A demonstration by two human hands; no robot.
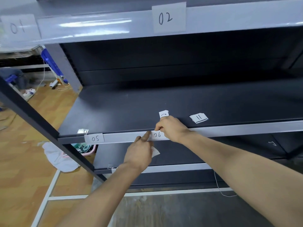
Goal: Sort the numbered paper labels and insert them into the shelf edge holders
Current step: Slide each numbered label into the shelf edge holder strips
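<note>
A paper label marked 06 sits in the clear edge holder of the middle shelf. My right hand pinches its top edge from above. My left hand presses its left end with the forefinger and keeps a spare white paper under the palm. Label 05 is seated at the holder's left end. On the upper shelf edge sit label 02 and label 01. A loose label 11 and a small stack of labels lie on the dark shelf board behind my right hand.
A crumpled foil scrap lies on the shelf's left corner. A dark diagonal bar crosses at the left. Below it are a pink basket and white cloth on the wooden floor. Lower shelves run beneath my arms.
</note>
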